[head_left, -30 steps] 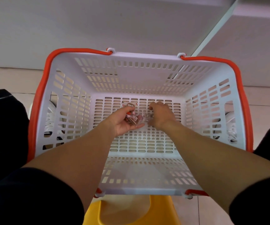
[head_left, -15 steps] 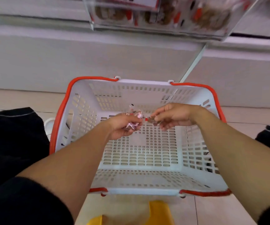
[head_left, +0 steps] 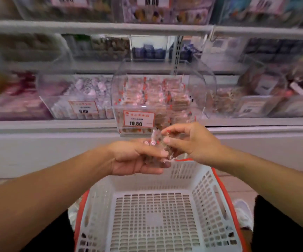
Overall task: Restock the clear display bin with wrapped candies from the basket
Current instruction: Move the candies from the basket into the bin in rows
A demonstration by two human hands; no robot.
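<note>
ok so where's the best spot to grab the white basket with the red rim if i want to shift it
Judging by shape, grip the red rim of the white slotted plastic basket at its right side, coming from above. The top is open and that edge is bare; the far rim sits under the left hand and right hand, both holding wrapped candies.

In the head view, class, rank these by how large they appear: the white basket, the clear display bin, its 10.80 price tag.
1. white basket, though it sits nearest the camera
2. clear display bin
3. 10.80 price tag
</note>
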